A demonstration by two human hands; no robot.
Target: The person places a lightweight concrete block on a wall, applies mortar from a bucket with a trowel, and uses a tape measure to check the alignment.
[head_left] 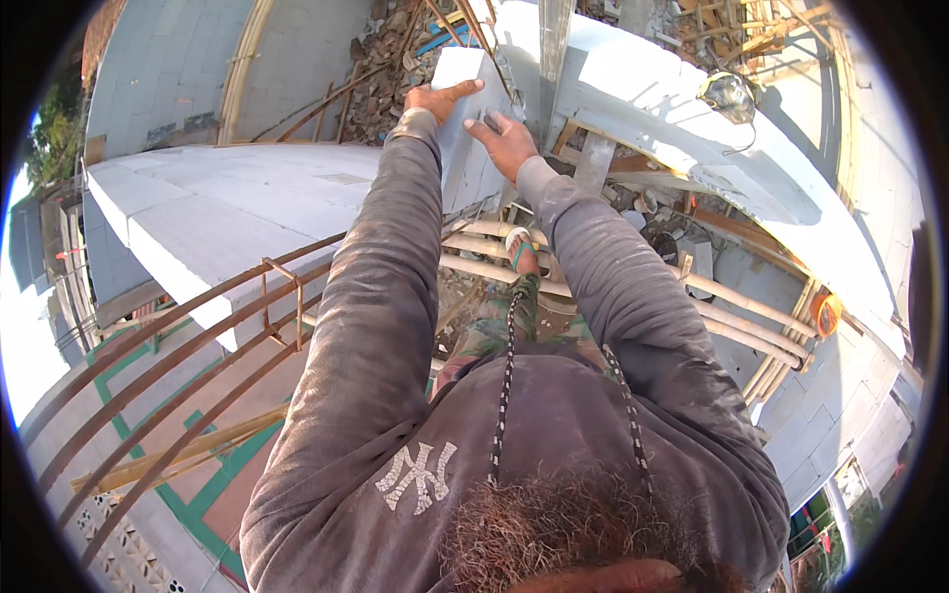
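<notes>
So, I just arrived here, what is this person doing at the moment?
The person has both hands on a white block: the left hand at its left side, the right hand at its right. The white block is ahead of them, beside a pale wall. Below, a sandalled foot shows among round poles.

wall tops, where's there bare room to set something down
Left wall top: bare between the grey wall and the rebar. Right wall top: bare between the post and the corded item. Crowded: the block, with left hand and right hand at it, and the rubble to its left.
</notes>
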